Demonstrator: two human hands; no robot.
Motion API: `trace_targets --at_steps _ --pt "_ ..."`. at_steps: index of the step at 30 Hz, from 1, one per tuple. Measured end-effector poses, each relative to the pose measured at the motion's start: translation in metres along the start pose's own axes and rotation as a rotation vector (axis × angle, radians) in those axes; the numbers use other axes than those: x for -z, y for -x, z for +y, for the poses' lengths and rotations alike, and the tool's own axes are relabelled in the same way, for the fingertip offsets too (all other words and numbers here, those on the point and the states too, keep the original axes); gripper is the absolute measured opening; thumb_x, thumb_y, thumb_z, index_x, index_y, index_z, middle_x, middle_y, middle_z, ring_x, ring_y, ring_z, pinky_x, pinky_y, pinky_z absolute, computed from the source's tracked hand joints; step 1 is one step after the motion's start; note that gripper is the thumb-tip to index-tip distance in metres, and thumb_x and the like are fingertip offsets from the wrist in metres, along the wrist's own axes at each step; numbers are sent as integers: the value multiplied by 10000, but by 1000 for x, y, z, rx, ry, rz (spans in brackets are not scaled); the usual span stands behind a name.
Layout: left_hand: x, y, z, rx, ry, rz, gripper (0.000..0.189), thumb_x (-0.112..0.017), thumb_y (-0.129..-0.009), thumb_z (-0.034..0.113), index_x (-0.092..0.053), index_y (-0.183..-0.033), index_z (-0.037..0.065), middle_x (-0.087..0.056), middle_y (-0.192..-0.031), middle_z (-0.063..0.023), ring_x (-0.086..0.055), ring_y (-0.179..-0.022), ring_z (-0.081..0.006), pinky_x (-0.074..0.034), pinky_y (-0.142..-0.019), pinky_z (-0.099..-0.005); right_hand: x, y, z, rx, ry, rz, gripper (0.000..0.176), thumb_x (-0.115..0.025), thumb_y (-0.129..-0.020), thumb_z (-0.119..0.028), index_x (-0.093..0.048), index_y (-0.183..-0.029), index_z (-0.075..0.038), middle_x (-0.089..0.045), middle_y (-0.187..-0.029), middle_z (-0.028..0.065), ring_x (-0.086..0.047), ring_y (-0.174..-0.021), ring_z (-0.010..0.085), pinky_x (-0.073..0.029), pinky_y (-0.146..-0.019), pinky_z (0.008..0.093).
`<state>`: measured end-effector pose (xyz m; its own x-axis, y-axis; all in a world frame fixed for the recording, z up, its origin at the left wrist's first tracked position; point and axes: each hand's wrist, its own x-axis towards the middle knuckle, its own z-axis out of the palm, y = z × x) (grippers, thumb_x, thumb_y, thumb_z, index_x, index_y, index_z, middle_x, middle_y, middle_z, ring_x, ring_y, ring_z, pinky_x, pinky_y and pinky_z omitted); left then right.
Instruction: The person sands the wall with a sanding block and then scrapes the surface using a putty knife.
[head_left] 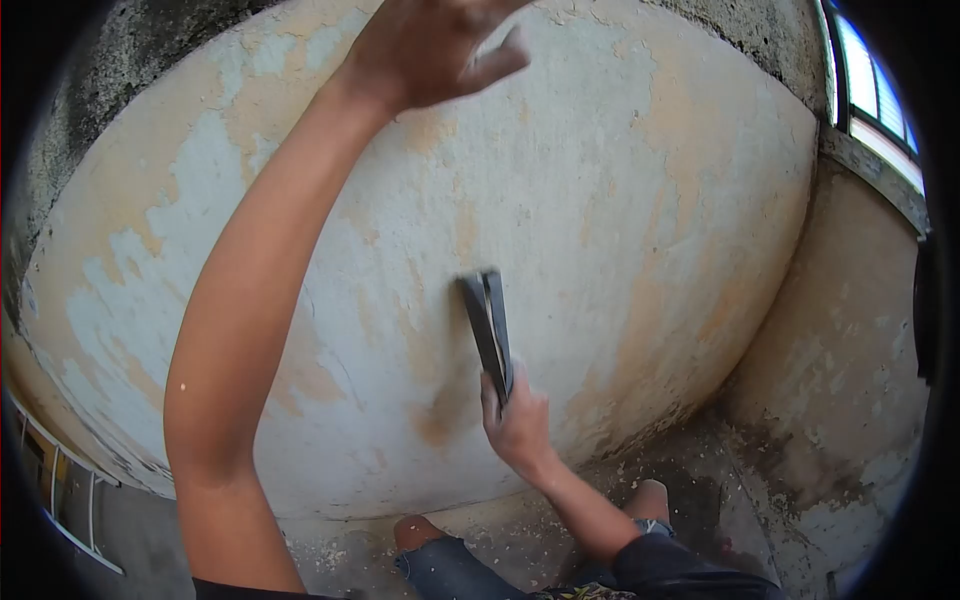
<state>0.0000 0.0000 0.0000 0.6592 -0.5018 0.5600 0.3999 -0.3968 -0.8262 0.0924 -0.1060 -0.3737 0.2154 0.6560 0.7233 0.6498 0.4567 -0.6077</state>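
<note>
My right hand (520, 425) is wrapped round the lower end of a long, dark, flat scraper-like tool (486, 325) with a pale strip along its length. The tool points up, its far end at or just off the peeling wall (600, 220); contact is hard to judge. High up, my left hand (440, 50) reaches to the wall with its thumb held apart. The frame's top edge cuts off its other fingers. Pale blue-white paint on the wall has worn away in patches, showing a tan layer.
Paint flakes lie on the floor (350, 550) around my knees. A second stained wall (830, 340) meets the first at the right, below a window (880, 85). At the lower left stands a white metal frame (75, 460). Rough dark plaster (110, 60) borders the upper left.
</note>
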Motion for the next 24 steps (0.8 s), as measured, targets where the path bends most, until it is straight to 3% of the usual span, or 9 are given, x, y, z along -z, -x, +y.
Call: trace_targets --at_steps 2,4,5,7,10,14,17,20,24 --pt "33 29 13 -32 23 -59 659 -371 -969 617 -476 -1479 212 -459 -1531 -111 -306 -1504 -333 -58 -1222 -666 -15 44 27 31 -48 35 407 -667 -937 -123 -512 -1289 9 -623 -695 221 -630 -624 436 -483 -549 488" --pt "78 51 10 38 -150 -425 649 -321 -988 604 -503 -1457 193 -475 -1516 -114 -291 -1511 -331 -53 -1224 -659 1 15 6 73 -32 27 395 -662 -938 -117 -511 -1280 13 -623 -701 228 -631 -631 438 -482 -551 489" --pt "79 66 -12 32 -105 -249 648 -318 -992 568 -516 -1434 138 -498 -1490 -135 -313 -1497 -360 -65 -1217 -662 9 -5 -6 96 -10 6 384 -657 -940 -111 -510 -1270 16 -624 -707 235 -632 -638 440 -482 -553 490" --pt "99 53 -14 277 -185 -184 652 -338 -984 538 -518 -1415 83 -514 -1467 -162 -351 -1473 -387 -96 -1211 -657 28 -62 -47 75 1 14 369 -651 -939 -95 -509 -1261 16 -628 -729 251 -631 -642 448 -481 -547 491" --pt "97 54 -34 220 -239 -93 663 -355 -974 535 -523 -1393 50 -518 -1451 -183 -361 -1463 -400 -110 -1208 -651 33 -87 -63 147 -38 103 346 -647 -937 -74 -514 -1242 19 -628 -734 259 -624 -629 454 -476 -532 498" --pt "93 67 -29 223 -155 -305 699 -320 -982 585 -527 -1400 65 -484 -1479 -181 -302 -1491 -402 -95 -1210 -645 -5 32 12 41 -73 54 408 -671 -927 -97 -511 -1280 31 -638 -733 249 -628 -635 458 -495 -552 480" --pt "85 73 -41 252 -139 -108 769 -279 -977 658 -527 -1409 72 -468 -1495 -180 -285 -1498 -401 -84 -1204 -657 -5 17 8 76 -60 43 444 -683 -919 -107 -506 -1303 27 -639 -722 241 -634 -643 458 -502 -560 471" --pt "86 72 -31 251 -194 -195 826 -239 -969 703 -513 -1429 73 -456 -1503 -179 -274 -1500 -403 -73 -1200 -663 22 -62 -42 55 -86 45 426 -664 -921 -72 -495 -1302 16 -633 -710 234 -639 -654 453 -490 -557 486" --pt "90 70 -27 243 -211 -222 786 -270 -969 661 -503 -1442 78 -445 -1508 -178 -276 -1500 -396 -78 -1209 -651 9 -35 -19 28 -54 12 434 -661 -923 -72 -487 -1305 35 -645 -744 240 -644 -663 454 -494 -562 488"
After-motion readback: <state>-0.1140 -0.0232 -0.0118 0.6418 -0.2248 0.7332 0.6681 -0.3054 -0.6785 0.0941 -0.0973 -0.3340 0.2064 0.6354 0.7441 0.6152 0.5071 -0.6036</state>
